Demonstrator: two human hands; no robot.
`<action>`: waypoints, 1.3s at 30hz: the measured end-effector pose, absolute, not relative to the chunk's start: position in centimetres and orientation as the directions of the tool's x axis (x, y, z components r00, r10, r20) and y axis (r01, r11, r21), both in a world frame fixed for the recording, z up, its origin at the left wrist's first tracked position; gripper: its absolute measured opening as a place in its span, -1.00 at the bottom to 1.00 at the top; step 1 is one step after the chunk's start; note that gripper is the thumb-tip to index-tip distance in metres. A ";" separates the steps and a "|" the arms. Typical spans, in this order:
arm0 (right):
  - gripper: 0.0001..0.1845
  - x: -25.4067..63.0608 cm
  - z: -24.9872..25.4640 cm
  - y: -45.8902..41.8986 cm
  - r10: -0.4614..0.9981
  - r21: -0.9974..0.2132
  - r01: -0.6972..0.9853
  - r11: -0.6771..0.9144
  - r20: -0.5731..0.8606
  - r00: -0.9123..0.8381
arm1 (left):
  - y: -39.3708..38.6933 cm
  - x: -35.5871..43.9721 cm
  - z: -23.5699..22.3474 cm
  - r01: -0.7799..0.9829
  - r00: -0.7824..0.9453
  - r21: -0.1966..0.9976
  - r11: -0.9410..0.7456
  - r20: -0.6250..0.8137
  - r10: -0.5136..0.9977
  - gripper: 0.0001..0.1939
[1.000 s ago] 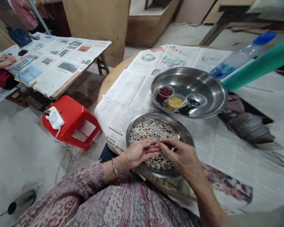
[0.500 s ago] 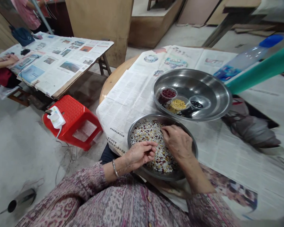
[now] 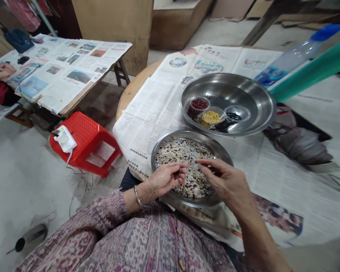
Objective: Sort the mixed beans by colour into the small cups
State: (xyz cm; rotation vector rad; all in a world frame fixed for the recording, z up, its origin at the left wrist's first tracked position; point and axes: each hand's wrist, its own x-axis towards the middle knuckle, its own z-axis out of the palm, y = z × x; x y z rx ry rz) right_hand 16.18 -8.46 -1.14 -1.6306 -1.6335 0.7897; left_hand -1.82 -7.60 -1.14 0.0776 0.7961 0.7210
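Lower centre: a steel dish (image 3: 187, 133) of mixed beans and white grains (image 3: 184, 155) sits on newspaper (image 3: 147, 113), at the near edge of the table.
Left hand (image 3: 168, 177): half closed, curled over the dish; any grains inside cannot be seen.
Right hand (image 3: 225, 181): partly open above the mix; whether the fingers pinch anything cannot be told.
Upper right: a larger steel basin (image 3: 251, 90) holds a cup of red beans (image 3: 198, 104) and a cup of yellow grains (image 3: 211, 118).
Risk: a knock on the dish rim could spill the mix; a stray hand could tip those cups.
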 end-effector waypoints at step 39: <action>-0.67 15.1 -1.0 -11.8 0.994 -0.763 0.640 0.090 0.105 -0.015 | -7.5 -2.2 -1.4 -0.490 0.516 0.404 0.772 -0.579 0.631 -0.75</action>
